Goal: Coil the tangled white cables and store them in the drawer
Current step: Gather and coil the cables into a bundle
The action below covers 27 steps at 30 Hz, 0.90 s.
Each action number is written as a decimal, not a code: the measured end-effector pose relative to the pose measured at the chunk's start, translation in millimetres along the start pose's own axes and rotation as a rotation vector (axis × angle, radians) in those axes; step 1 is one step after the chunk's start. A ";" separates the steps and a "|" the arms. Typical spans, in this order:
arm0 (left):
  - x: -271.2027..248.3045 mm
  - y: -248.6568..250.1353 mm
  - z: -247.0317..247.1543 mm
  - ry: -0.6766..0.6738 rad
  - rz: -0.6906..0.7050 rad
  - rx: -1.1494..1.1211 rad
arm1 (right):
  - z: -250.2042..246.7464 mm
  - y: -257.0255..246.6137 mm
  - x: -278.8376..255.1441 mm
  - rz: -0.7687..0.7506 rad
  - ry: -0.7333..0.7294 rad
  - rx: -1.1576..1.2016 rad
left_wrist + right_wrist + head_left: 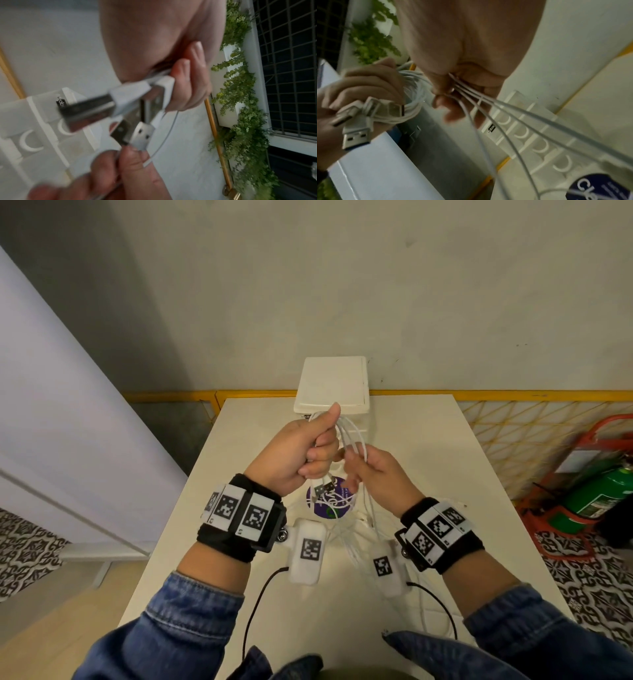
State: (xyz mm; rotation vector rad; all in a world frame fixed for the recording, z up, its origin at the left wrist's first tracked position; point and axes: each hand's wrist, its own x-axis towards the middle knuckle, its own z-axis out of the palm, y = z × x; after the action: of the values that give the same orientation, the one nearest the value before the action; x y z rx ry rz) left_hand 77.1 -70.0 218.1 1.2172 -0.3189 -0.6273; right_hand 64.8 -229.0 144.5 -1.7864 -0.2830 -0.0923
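Note:
My left hand grips a coiled bundle of white cables above the white table, thumb up. Several USB plugs stick out below the fist; the left wrist view shows the plugs close and blurred. My right hand pinches several loose strands just right of the coil, and they trail down to the table. In the right wrist view the left hand holds the coil and its plugs. The white drawer unit stands behind my hands, its drawers closed.
A round purple sticker lies on the table under the hands, with loose cable over it. A green fire extinguisher in a red stand sits on the floor at the right. A yellow rail runs behind the table.

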 end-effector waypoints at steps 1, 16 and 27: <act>-0.8 1.1 0.1 -0.029 0.008 -0.026 | 1.2 0.9 0.5 0.001 0.040 -0.004; 7.9 12.1 14.2 0.128 0.504 -0.482 | 43.4 16.4 -13.8 0.114 -0.132 -0.012; 10.7 1.0 -25.7 0.593 0.580 0.161 | 37.6 13.3 -30.8 -0.187 -0.166 -0.328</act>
State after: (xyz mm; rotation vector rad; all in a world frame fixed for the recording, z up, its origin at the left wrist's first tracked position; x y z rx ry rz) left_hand 99.9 -56.5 209.5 1.3239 -0.2040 0.2688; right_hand 34.8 -199.7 116.5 -2.0937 -0.5819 -0.1293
